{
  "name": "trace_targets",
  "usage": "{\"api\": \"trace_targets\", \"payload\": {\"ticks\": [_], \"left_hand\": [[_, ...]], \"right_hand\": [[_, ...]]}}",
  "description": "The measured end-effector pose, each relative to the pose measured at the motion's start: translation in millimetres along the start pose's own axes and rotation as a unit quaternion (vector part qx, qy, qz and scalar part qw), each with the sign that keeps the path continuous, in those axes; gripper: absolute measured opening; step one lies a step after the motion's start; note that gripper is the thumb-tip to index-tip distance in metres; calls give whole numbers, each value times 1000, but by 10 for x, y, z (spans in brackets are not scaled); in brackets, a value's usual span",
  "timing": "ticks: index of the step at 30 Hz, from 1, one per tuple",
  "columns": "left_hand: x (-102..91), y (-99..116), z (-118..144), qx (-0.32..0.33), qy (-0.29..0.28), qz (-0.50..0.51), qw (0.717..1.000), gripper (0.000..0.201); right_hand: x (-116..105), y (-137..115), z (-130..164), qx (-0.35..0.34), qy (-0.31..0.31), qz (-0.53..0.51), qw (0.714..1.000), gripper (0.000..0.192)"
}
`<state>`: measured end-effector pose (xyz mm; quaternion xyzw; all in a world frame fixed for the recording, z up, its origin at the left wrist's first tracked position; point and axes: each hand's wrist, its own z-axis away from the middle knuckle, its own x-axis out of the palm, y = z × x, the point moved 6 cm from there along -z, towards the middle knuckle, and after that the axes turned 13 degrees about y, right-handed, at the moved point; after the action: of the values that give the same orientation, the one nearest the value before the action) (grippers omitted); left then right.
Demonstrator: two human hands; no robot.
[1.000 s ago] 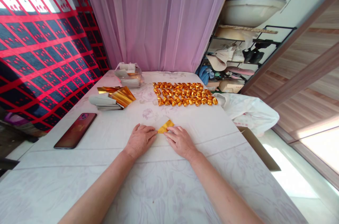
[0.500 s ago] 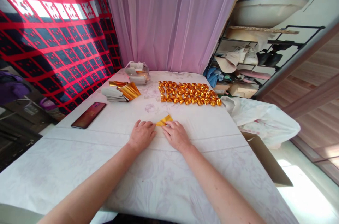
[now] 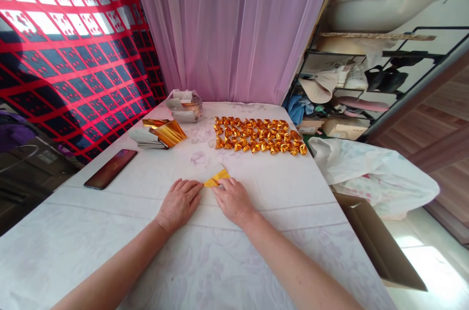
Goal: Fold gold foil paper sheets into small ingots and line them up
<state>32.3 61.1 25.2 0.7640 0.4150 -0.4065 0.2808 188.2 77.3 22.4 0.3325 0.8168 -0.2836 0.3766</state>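
Note:
A small sheet of gold foil paper (image 3: 217,177), partly folded and with a pale point at its top, lies on the table between my hands. My left hand (image 3: 179,204) rests low on the cloth, its fingertips holding the left corner of the paper. On the lower right part of the sheet, the bent fingers of my right hand (image 3: 234,201) press down and cover that edge. Beyond them, several folded gold foil pieces (image 3: 260,135) stand in close rows. A fanned stack of gold and white foil sheets (image 3: 157,135) sits farther to the left.
A dark phone (image 3: 111,169) lies at the left of the pale floral tablecloth (image 3: 205,256). Behind the stack is a clear plastic bag (image 3: 184,105) with papers. Off the right edge are a white plastic bag (image 3: 381,168), a cardboard box (image 3: 379,241) and a shoe rack (image 3: 366,55).
The head view has shifted a little, so the table's things appear moved. Both hands remain at the foil paper, which looks folded much as before.

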Motion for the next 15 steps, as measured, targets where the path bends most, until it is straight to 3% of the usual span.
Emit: {"api": "trace_targets", "payload": {"ticks": [15], "left_hand": [[17,-50,48,12,1,22,1000,36]], "right_hand": [[17,-38,72,40,-1,3,999,25]]}}
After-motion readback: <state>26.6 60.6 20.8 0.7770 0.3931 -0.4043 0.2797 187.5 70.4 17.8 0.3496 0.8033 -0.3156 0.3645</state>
